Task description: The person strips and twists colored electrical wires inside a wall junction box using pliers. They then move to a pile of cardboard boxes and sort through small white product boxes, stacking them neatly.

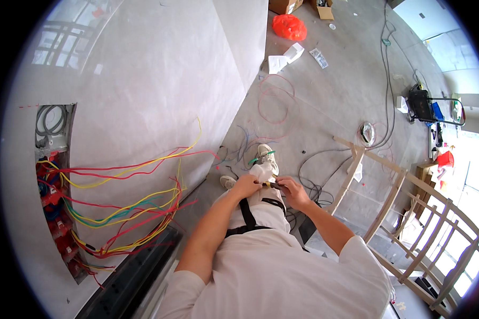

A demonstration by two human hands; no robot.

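My left hand (247, 186) and my right hand (295, 193) meet in front of my thighs, with the fingers of both closed on a small black-and-yellow item (268, 184). Its kind is too small to make out. Just beyond my hands, by my shoe (267, 153), shows a green-handled tool (261, 158), partly hard to see. To my left, bundles of red, yellow and green electrical wires (128, 212) stick out from red and blue junction boxes (51, 199) set into the wall. Neither hand touches them.
A wooden frame like a ladder (388, 196) stands at right. Grey cables (391, 85) run over the floor, with a coil of red wire (275, 98) ahead. A red plastic bag (289, 27) and a black cart (421, 103) are farther off. A long dark case (130, 276) lies lower left.
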